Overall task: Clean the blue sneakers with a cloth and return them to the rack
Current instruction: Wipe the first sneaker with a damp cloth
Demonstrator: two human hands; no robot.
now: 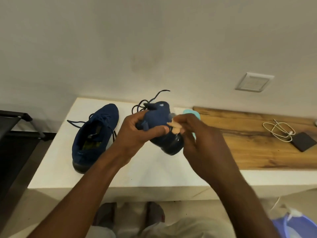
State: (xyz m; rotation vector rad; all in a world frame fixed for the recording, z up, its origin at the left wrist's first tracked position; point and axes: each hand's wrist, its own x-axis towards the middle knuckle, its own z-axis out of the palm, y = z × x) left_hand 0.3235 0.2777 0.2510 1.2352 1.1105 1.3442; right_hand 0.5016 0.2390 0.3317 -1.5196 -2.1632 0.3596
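One blue sneaker (93, 134) lies on the white table (154, 170), toe pointing away, laces loose. The second blue sneaker (159, 115) is held above the table by my left hand (135, 131), which grips it around the tongue and collar with the dark sole turned to the right. My right hand (197, 134) presses a small peach-coloured cloth (175, 128) against the side of that sneaker near the sole; a light blue piece (191, 112) shows behind the fingers, partly hidden.
A black shoe rack (15, 124) stands at the left edge. A wooden top (248, 148) to the right carries a white cable (279, 129) and a dark flat case (303, 141). A blue basin (291, 225) sits on the floor at lower right.
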